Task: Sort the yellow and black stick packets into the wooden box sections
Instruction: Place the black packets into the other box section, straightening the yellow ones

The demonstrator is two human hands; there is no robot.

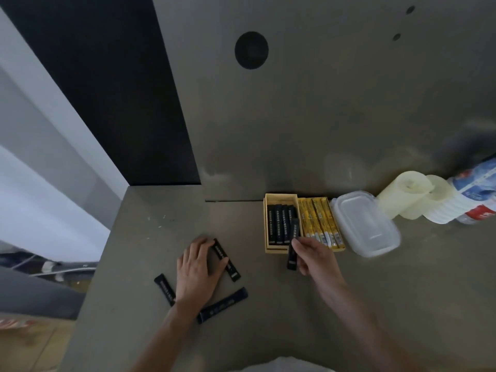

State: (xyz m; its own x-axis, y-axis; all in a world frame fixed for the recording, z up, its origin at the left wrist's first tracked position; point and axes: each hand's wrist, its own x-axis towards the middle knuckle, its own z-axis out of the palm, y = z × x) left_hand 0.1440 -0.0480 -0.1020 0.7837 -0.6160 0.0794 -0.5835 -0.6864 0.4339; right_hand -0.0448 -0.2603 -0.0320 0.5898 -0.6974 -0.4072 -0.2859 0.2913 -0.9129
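The wooden box (pixel 280 196) stands near the back wall. Its left section holds several black stick packets (pixel 279 224); its right section holds several yellow stick packets (pixel 320 221). My right hand (pixel 314 255) pinches one black packet (pixel 294 245) upright at the box's front edge, over the black section. My left hand (pixel 197 267) lies flat on the table with its fingers on another black packet (pixel 226 260). Two more black packets lie loose: one (pixel 164 288) left of my left wrist, one (pixel 222 304) just right of it.
A clear lidded plastic container (pixel 366 224) sits right of the box. Pale paper rolls (pixel 405 197) and a wrapped bottle pack (pixel 475 194) lie further right by the wall. The grey table's left edge (pixel 107 251) drops off to the floor.
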